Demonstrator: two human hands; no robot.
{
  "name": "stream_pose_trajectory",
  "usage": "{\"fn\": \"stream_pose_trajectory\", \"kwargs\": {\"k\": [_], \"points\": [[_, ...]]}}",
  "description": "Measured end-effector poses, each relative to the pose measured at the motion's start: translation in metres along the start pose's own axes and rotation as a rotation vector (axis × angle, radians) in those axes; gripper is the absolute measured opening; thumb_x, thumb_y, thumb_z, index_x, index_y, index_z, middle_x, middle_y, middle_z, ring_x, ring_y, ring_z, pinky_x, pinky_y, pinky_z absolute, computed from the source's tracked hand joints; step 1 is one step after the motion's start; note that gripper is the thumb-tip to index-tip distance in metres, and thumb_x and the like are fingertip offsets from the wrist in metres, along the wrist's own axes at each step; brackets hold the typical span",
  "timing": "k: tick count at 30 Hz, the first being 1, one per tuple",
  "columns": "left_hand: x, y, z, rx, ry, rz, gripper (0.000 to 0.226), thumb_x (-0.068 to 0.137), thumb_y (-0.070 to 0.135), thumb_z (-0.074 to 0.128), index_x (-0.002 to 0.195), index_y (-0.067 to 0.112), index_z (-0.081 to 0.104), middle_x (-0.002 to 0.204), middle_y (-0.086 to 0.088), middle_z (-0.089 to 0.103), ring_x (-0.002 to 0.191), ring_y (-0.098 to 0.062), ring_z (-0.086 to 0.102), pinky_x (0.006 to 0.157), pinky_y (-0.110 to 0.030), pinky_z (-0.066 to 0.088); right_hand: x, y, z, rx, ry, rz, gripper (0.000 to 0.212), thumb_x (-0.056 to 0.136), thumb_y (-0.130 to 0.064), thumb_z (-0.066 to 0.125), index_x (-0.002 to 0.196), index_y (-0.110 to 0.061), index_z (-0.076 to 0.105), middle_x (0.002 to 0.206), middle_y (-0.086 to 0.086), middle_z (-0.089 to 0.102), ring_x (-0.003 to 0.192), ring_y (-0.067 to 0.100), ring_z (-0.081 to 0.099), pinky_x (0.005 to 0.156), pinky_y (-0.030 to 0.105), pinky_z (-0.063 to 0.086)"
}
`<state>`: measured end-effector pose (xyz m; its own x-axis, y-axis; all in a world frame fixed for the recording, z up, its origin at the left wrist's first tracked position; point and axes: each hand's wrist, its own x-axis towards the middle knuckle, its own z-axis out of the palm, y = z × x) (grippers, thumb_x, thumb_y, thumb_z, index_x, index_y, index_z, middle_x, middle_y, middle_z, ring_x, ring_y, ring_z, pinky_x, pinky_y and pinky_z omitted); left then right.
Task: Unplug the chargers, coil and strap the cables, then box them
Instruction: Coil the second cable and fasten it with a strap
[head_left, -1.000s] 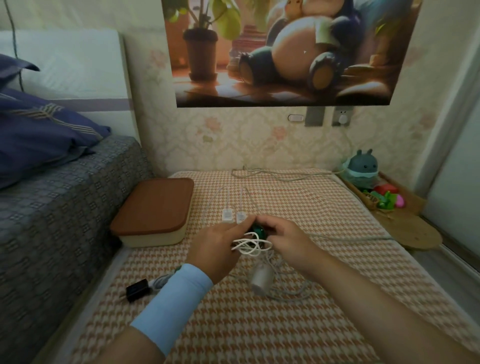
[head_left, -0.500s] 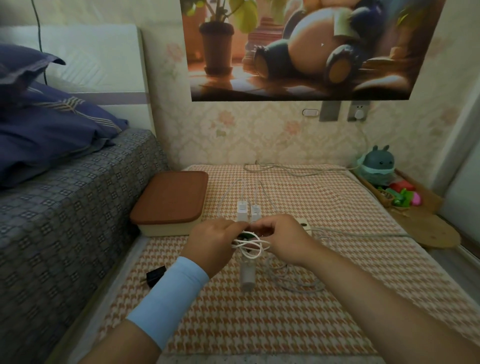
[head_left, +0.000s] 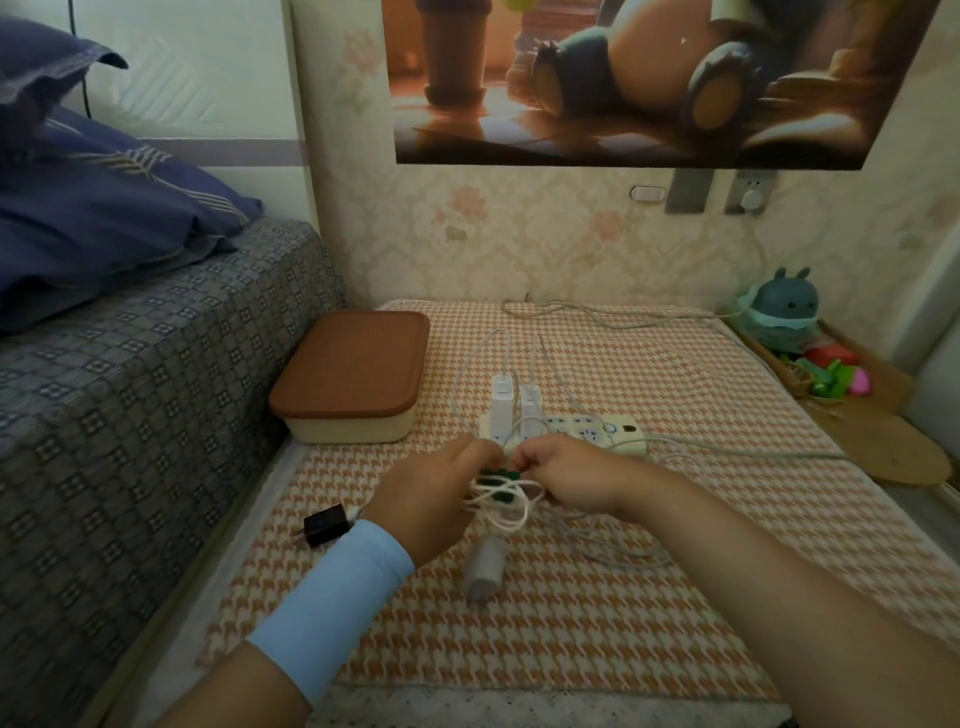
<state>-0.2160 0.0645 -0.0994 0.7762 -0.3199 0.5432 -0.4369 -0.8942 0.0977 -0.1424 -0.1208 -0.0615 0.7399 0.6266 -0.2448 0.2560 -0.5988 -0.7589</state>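
Note:
My left hand (head_left: 434, 493) and my right hand (head_left: 569, 478) together hold a coiled white cable (head_left: 511, 501) just above the checked table cover. A green strap (head_left: 501, 474) shows between my fingertips, around the coil. The cable's white charger (head_left: 485, 566) hangs below the coil and rests on the cover. Behind my hands lies a white power strip (head_left: 587, 434) with two white chargers (head_left: 511, 408) plugged into it. A black charger (head_left: 324, 525) lies at the left beside my wrist. A cream box with a brown lid (head_left: 353, 371) stands shut at the back left.
A bed with a grey patterned cover (head_left: 130, 389) runs along the left. Loose white cables (head_left: 597, 314) trail across the back and right of the table. A blue toy figure (head_left: 782, 312) and small coloured items (head_left: 831, 371) sit on a wooden shelf at the right.
The view has tilted down and drawn closer, so the power strip now shows. My hands stay on the coil, fingers working the green strap; the charger still hangs below.

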Motion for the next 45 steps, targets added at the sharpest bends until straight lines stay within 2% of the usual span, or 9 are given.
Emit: {"fn": "stream_pose_trajectory", "kwargs": {"k": [5, 9, 16, 23, 30, 32, 36, 41, 45], "points": [[-0.002, -0.01, 0.005, 0.078, -0.007, -0.027, 0.036, 0.072, 0.037, 0.069, 0.105, 0.028, 0.057, 0.093, 0.008, 0.067, 0.055, -0.022, 0.062, 0.043, -0.026, 0.04, 0.012, -0.006, 0.003, 0.051, 0.067, -0.093, 0.013, 0.095, -0.024, 0.07, 0.099, -0.02, 0.081, 0.095, -0.004, 0.078, 0.093, 0.014, 0.072, 0.089, 0.032, 0.058], [0.003, -0.021, 0.01, 0.184, -0.076, -0.013, 0.029, 0.067, 0.033, 0.076, 0.091, 0.024, 0.063, 0.077, 0.004, 0.066, 0.053, -0.024, 0.062, 0.041, -0.027, 0.041, 0.016, 0.0, 0.005, -0.015, 0.157, -0.063, 0.019, 0.096, -0.024, 0.068, 0.083, -0.014, 0.079, 0.084, 0.005, 0.075, 0.08, 0.022, 0.069, 0.08, 0.042, 0.057], [-0.001, -0.033, 0.005, 0.091, -0.303, -0.21, 0.049, 0.089, 0.041, 0.065, 0.135, 0.036, 0.051, 0.127, 0.009, 0.059, 0.105, -0.022, 0.063, 0.078, -0.038, 0.055, 0.01, 0.023, -0.013, 0.064, 0.197, 0.066, 0.024, 0.103, -0.019, 0.054, 0.087, -0.008, 0.069, 0.068, 0.005, 0.065, 0.061, 0.018, 0.057, 0.068, 0.037, 0.052], [0.003, -0.029, -0.012, 0.103, -0.434, -0.158, 0.013, 0.088, 0.037, 0.057, 0.096, 0.035, 0.067, 0.091, 0.009, 0.07, 0.083, -0.017, 0.064, 0.067, -0.03, 0.052, 0.01, 0.025, -0.009, 0.041, 0.244, 0.036, 0.018, 0.099, -0.025, 0.063, 0.088, -0.012, 0.068, 0.073, -0.001, 0.07, 0.056, 0.016, 0.06, 0.057, 0.032, 0.05], [-0.014, -0.029, -0.038, 0.159, -0.876, -0.354, 0.024, 0.092, 0.044, 0.055, 0.091, 0.027, 0.071, 0.082, 0.003, 0.066, 0.076, -0.018, 0.061, 0.07, -0.029, 0.051, 0.012, 0.01, 0.004, -0.641, 0.194, -0.058, 0.027, 0.086, -0.047, 0.074, 0.107, -0.032, 0.079, 0.109, -0.012, 0.073, 0.11, 0.012, 0.058, 0.105, 0.041, 0.046], [-0.022, -0.035, -0.04, 0.213, -0.853, -0.328, 0.023, 0.093, 0.041, 0.053, 0.097, 0.028, 0.071, 0.095, 0.005, 0.066, 0.089, -0.019, 0.061, 0.092, -0.036, 0.05, 0.02, -0.001, 0.008, -0.731, 0.263, -0.137, 0.032, 0.088, -0.041, 0.073, 0.119, -0.033, 0.074, 0.121, -0.005, 0.067, 0.119, 0.021, 0.052, 0.107, 0.043, 0.041], [-0.041, -0.044, -0.038, 0.239, -0.698, -0.193, 0.027, 0.092, 0.042, 0.059, 0.117, 0.041, 0.068, 0.142, 0.019, 0.041, 0.13, -0.016, 0.036, 0.12, -0.053, 0.003, 0.036, -0.019, 0.028, -0.516, 0.213, -0.293, 0.024, 0.095, -0.018, 0.066, 0.116, -0.026, 0.075, 0.118, -0.005, 0.068, 0.094, 0.008, 0.057, 0.09, 0.033, 0.053], [-0.061, -0.054, -0.035, 0.191, -0.443, -0.077, 0.026, 0.061, 0.031, 0.084, 0.082, 0.042, 0.075, 0.113, 0.008, 0.063, 0.095, -0.022, 0.062, 0.1, -0.047, 0.035, 0.059, -0.025, 0.07, -0.53, 0.041, -0.373, 0.024, 0.089, -0.031, 0.072, 0.113, -0.027, 0.075, 0.105, -0.004, 0.069, 0.089, 0.014, 0.061, 0.08, 0.037, 0.055], [-0.071, -0.062, -0.032, 0.159, -0.446, -0.171, 0.023, 0.081, 0.029, 0.073, 0.102, 0.039, 0.076, 0.121, 0.008, 0.059, 0.097, -0.021, 0.062, 0.107, -0.038, 0.031, 0.075, -0.018, 0.09, -0.589, 0.13, -0.38, 0.032, 0.087, -0.047, 0.071, 0.118, -0.037, 0.07, 0.106, -0.008, 0.072, 0.092, 0.016, 0.065, 0.074, 0.037, 0.057]]}}
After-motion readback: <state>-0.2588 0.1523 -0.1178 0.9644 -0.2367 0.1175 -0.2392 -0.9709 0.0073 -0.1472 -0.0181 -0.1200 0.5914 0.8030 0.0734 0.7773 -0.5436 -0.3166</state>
